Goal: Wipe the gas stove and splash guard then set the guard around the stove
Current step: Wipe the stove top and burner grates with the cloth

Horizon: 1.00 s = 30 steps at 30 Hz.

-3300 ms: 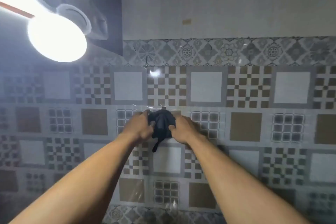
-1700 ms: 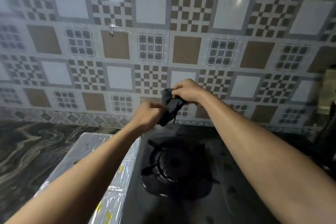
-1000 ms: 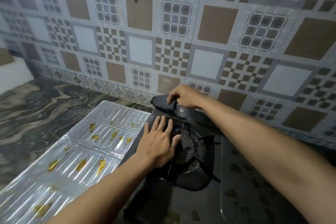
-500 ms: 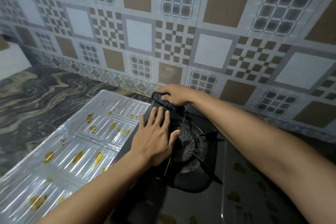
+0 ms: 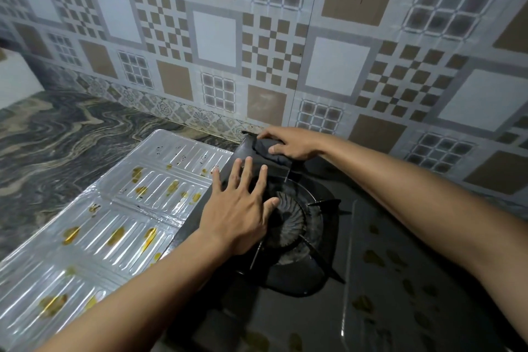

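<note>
Wiping at back-left corner of stove (image 5: 400, 288) w/ right hand (image 5: 291, 143), fingers curled over and clamped on bunched dark cloth (image 5: 264, 149). Bracing w/ left hand (image 5: 243, 210), laid flat on stove top just left of burner (image 5: 288, 226), fingers straight and spread apart, thumb beside burner, gripping nothing. Prob. there to keep stove from sliding under wiping pressure. Sensible to start at far corner: lets dirt be drawn toward front edge. Plenty left to do, judging by yellowish spots across right and front of stove top.

Lying flat on worktop (image 5: 57, 146) along stove's left edge: splash guard (image 5: 108, 217), foil panels unfolded, touching or v. nearly touching stove. Spotted w/ yellow grease, so apparently not wiped yet, and not stood up.

Tight at back: hardly any gap btwn stove's back edge and tiled wall (image 5: 285, 37), so short strokes only there. Open room over stove's right half and front. Risk of snagging cloth on prongs around burner. Room to slide guard leftward over worktop.
</note>
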Available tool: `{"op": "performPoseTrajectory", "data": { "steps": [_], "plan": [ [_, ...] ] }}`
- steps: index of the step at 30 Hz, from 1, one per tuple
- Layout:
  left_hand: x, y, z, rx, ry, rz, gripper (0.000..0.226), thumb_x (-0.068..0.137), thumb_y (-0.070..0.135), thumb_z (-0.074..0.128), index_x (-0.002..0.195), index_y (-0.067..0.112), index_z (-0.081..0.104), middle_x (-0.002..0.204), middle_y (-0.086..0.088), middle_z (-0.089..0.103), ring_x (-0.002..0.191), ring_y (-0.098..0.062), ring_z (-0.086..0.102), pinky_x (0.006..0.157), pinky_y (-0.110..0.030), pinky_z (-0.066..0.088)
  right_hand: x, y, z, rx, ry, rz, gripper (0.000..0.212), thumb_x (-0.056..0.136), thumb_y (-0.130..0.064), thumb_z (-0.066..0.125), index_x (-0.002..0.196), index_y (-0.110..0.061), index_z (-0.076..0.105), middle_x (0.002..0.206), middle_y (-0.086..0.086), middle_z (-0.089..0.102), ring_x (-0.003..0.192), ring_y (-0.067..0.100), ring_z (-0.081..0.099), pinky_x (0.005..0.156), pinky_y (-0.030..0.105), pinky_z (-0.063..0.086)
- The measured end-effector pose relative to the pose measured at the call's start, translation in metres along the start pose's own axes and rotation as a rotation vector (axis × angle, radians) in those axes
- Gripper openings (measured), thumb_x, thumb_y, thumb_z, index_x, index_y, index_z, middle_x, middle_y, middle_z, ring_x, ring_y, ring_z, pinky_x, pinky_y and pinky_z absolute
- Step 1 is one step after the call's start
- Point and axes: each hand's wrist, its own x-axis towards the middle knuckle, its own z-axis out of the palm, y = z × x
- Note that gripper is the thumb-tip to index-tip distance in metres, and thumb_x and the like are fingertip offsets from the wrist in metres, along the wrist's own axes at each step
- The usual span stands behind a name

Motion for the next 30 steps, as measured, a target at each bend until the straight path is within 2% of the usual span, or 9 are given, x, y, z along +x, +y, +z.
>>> {"op": "performPoseTrajectory", "data": {
  "steps": [2, 6, 10, 14, 22, 24, 27, 28, 30],
  "plan": [
    [0.000, 0.000, 0.001, 0.005, 0.009, -0.004, 0.074, 0.095, 0.060, 0.002, 0.157, 0.020, -0.003, 0.165, -0.014, -0.009, 0.151, -0.031, -0.014, 0.118, -0.063, -0.001, -0.008, 0.009, -0.003, -0.033, -0.007, -0.001, 0.046, 0.101, -0.018, 0.051, 0.147, -0.016, 0.042, 0.155, 0.006, 0.039, 0.141, 0.022, 0.037, 0.113, 0.030, 0.026],
    [0.000, 0.002, 0.000, 0.003, 0.007, -0.012, 0.072, 0.097, 0.060, 0.003, 0.157, 0.021, -0.003, 0.165, -0.014, -0.009, 0.151, -0.031, -0.014, 0.118, -0.063, -0.001, -0.025, 0.025, -0.003, -0.070, -0.030, 0.004, 0.047, 0.103, -0.020, 0.048, 0.149, -0.022, 0.040, 0.161, 0.004, 0.026, 0.147, 0.020, 0.025, 0.121, 0.034, 0.015],
    [0.004, 0.006, -0.007, -0.116, -0.045, -0.045, 0.069, 0.097, 0.061, 0.005, 0.157, 0.027, -0.003, 0.165, -0.010, -0.011, 0.151, -0.030, -0.016, 0.118, -0.062, -0.006, -0.046, 0.035, 0.004, -0.059, 0.005, 0.019, 0.047, 0.104, -0.016, 0.045, 0.150, -0.021, 0.038, 0.163, 0.002, 0.018, 0.150, 0.019, 0.017, 0.120, 0.030, 0.008],
    [0.008, 0.016, -0.009, -0.130, -0.030, -0.010, 0.072, 0.094, 0.066, 0.005, 0.157, 0.031, 0.000, 0.166, -0.008, -0.007, 0.151, -0.032, -0.015, 0.116, -0.065, -0.007, -0.072, 0.043, 0.016, -0.024, 0.067, 0.089, 0.047, 0.105, -0.015, 0.040, 0.152, -0.020, 0.033, 0.164, -0.001, 0.013, 0.151, 0.017, 0.011, 0.119, 0.028, 0.006],
    [0.011, 0.049, -0.008, -0.134, -0.074, 0.114, 0.076, 0.093, 0.068, 0.010, 0.158, 0.028, 0.002, 0.166, -0.004, -0.011, 0.151, -0.029, -0.016, 0.111, -0.069, -0.011, -0.123, 0.055, 0.040, -0.195, 0.187, 0.303, 0.057, 0.106, -0.021, 0.035, 0.157, -0.014, 0.011, 0.166, 0.007, -0.003, 0.152, 0.021, -0.004, 0.123, 0.046, 0.003],
    [0.010, 0.049, -0.006, -0.117, -0.069, 0.118, 0.078, 0.092, 0.070, 0.008, 0.157, 0.028, 0.002, 0.166, -0.003, -0.013, 0.151, -0.030, -0.017, 0.110, -0.071, -0.011, -0.133, 0.053, 0.047, -0.162, 0.282, 0.277, 0.060, 0.104, -0.017, 0.040, 0.157, -0.018, 0.013, 0.166, 0.006, 0.002, 0.152, 0.022, -0.001, 0.123, 0.049, 0.006],
    [0.012, 0.049, -0.004, -0.082, -0.064, 0.142, 0.080, 0.089, 0.072, 0.006, 0.157, 0.030, 0.000, 0.165, 0.000, -0.017, 0.150, -0.030, -0.019, 0.108, -0.074, -0.012, -0.142, 0.046, 0.051, -0.029, 0.392, 0.250, 0.049, 0.101, -0.014, 0.046, 0.147, -0.027, 0.035, 0.160, 0.003, 0.027, 0.148, 0.024, 0.021, 0.119, 0.044, 0.021],
    [0.012, 0.050, -0.004, -0.072, -0.067, 0.150, 0.080, 0.089, 0.073, 0.006, 0.157, 0.032, -0.001, 0.164, 0.000, -0.019, 0.150, -0.030, -0.020, 0.106, -0.074, -0.013, -0.144, 0.046, 0.052, -0.022, 0.398, 0.256, 0.045, 0.102, -0.015, 0.045, 0.145, -0.026, 0.040, 0.159, 0.002, 0.030, 0.147, 0.023, 0.023, 0.118, 0.041, 0.022],
    [0.013, 0.051, -0.005, -0.059, -0.082, 0.153, 0.079, 0.088, 0.074, 0.005, 0.156, 0.036, -0.002, 0.164, 0.000, -0.021, 0.149, -0.030, -0.022, 0.105, -0.075, -0.015, -0.147, 0.047, 0.056, -0.042, 0.376, 0.270, 0.045, 0.104, -0.019, 0.039, 0.149, -0.023, 0.038, 0.162, 0.001, 0.025, 0.150, 0.019, 0.017, 0.122, 0.038, 0.014]
  ]
}}
